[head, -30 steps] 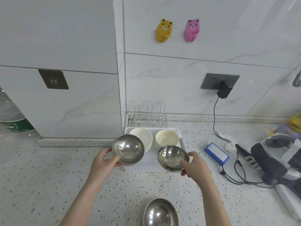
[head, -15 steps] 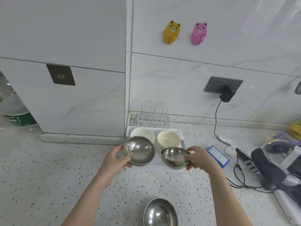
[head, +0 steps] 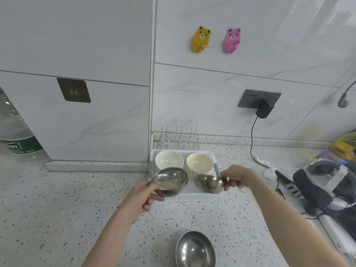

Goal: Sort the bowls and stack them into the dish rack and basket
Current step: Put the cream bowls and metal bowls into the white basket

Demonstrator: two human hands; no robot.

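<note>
Left hand (head: 142, 197) grips a steel bowl (head: 169, 181) by its rim, right hand (head: 238, 177) pinches a second steel bowl (head: 209, 183), both over the near half of the white basket (head: 192, 197), two pale bowls behind

This is a home kitchen. The counter (head: 57, 209) is speckled stone, and the walls are covered with large white marble-look tiles (head: 192, 93). A wire dish rack (head: 180, 135) stands against the wall, and just in front of it a white basket (head: 192, 197) holds two white bowls (head: 169, 159). Two bear-shaped hooks (head: 201, 39), one yellow and one pink, are stuck on the tile. A charger (head: 264, 110) is plugged into a grey socket (head: 250, 98). A large water bottle (head: 13, 132) stands at the left edge.
</note>
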